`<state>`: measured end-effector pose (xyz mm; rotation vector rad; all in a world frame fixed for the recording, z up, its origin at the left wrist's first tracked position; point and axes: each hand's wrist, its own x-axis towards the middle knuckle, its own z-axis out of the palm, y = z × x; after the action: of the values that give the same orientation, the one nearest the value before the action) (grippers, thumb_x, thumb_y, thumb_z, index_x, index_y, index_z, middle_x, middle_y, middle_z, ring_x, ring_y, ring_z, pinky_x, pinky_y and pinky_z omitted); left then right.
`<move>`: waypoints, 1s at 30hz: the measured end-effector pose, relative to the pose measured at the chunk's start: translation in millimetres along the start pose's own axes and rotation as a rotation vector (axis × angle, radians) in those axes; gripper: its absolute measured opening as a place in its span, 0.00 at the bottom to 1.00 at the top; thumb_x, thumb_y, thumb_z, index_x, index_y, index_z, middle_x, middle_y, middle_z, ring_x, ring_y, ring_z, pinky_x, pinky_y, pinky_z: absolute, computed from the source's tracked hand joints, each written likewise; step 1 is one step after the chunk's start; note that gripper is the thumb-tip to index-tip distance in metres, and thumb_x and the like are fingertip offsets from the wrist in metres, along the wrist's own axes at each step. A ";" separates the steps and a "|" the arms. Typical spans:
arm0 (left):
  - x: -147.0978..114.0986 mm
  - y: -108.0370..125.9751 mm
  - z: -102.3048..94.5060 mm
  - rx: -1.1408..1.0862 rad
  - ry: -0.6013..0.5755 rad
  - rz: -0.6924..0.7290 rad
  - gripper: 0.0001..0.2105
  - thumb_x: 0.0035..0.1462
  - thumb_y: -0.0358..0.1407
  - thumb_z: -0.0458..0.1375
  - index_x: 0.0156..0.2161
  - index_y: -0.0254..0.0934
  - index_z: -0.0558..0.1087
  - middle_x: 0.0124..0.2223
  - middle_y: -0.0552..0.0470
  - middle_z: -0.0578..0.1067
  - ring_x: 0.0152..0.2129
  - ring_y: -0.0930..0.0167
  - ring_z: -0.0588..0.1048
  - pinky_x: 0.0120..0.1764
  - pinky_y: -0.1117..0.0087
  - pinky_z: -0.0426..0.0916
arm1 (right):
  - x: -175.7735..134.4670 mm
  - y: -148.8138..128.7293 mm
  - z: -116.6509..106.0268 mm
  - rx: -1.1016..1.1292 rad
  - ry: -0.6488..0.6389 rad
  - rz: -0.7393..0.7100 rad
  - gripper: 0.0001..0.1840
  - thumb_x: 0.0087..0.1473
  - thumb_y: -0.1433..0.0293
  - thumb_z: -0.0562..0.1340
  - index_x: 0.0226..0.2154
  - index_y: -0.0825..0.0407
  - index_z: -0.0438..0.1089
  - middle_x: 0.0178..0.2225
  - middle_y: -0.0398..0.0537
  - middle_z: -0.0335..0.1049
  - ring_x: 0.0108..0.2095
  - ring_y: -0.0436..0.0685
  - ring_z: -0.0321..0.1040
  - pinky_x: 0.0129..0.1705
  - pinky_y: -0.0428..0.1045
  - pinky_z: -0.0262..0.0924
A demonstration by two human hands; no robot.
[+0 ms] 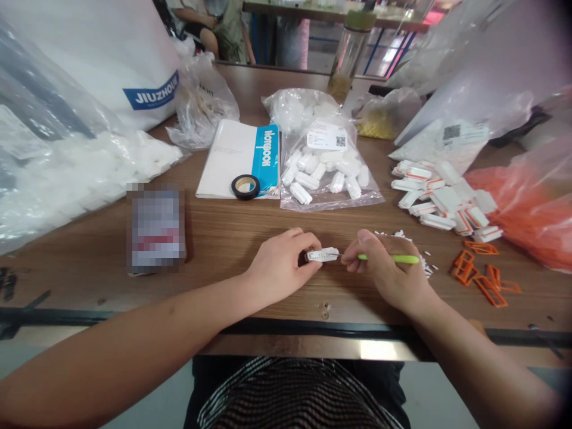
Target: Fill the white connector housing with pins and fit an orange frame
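My left hand [286, 262] pinches a small white plastic connector housing [322, 255] just above the table, with a row of small holes facing up. In my right hand [384, 262] is a thin tool with a bright green handle [409, 259]. Its fine metal tip reaches the housing's right part; whether it sits inside a hole is too small to tell. Tiny white pegs [426, 268] lie scattered beside and behind my right hand, which partly hides them. Several orange rectangular frames [465, 267] rest farther right.
White housings with orange seals [440, 196] are piled at the right, next to a bag of orange parts [527, 208]. Behind my hands lie a bag of white housings [322, 161], a notebook [236, 155] and black tape [245, 187]. A blurred-out flat object [156, 229] lies left.
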<state>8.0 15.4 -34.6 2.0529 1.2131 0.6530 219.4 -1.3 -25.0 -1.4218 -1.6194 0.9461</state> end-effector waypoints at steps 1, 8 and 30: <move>-0.1 -0.2 0.1 0.000 0.001 0.000 0.05 0.54 0.34 0.60 0.38 0.41 0.74 0.34 0.56 0.71 0.26 0.74 0.66 0.29 0.70 0.58 | -0.5 -0.9 -0.1 -0.014 -0.007 -0.005 0.26 0.64 0.57 0.54 0.22 0.51 0.74 0.21 0.45 0.72 0.22 0.50 0.69 0.27 0.48 0.64; 0.2 0.1 -0.1 -0.010 -0.009 -0.005 0.05 0.55 0.34 0.61 0.39 0.41 0.74 0.34 0.56 0.71 0.26 0.74 0.66 0.29 0.70 0.59 | -5.5 -0.3 -0.1 0.056 0.039 -0.118 0.25 0.65 0.60 0.53 0.23 0.51 0.75 0.23 0.45 0.73 0.23 0.50 0.68 0.27 0.48 0.63; -0.1 0.8 -1.3 -0.002 -0.019 -0.006 0.05 0.55 0.33 0.60 0.38 0.41 0.74 0.35 0.56 0.71 0.26 0.74 0.66 0.29 0.70 0.59 | 1.4 1.0 0.2 0.080 0.054 -0.080 0.27 0.65 0.59 0.53 0.20 0.51 0.75 0.22 0.45 0.73 0.20 0.49 0.67 0.23 0.47 0.61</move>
<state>7.5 15.4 -33.1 2.0480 1.2067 0.6298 219.6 0.2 -25.9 -1.3075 -1.5693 0.9082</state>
